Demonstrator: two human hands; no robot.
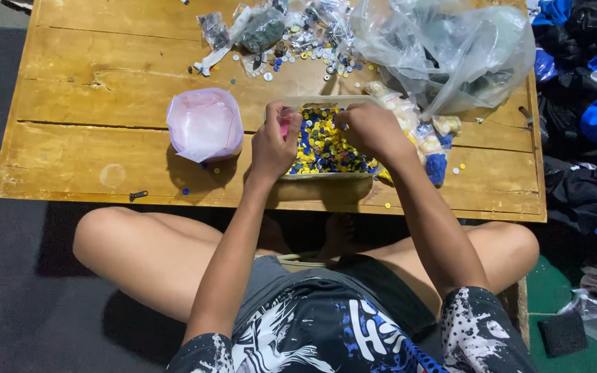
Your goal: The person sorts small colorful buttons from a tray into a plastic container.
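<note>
Low wooden counter (91,103), seen from above, bare knees tucked under its near edge. At centre, a shallow tray (326,146) filled with small yellow and blue buttons, a few white among them. Left hand (273,144) at the tray's left rim, fingers curled shut on a small pink piece (285,127), only partly visible. Right hand (370,130) over the tray's upper right part, fingers bent down into the buttons; whether pinching anything, cannot tell. Left of the tray, well apart from the hands, a pink bowl (205,124) lined or covered with thin plastic, contents not clear. At the far edge, a scatter of loose buttons (312,52) mixed with small clear packets (214,29). At far right, a big crumpled clear bag (443,48), contents blurred. Just right of the tray, small packets of pale pieces (409,114) and one blue packet (436,168). A few stray buttons along the near edge.
</note>
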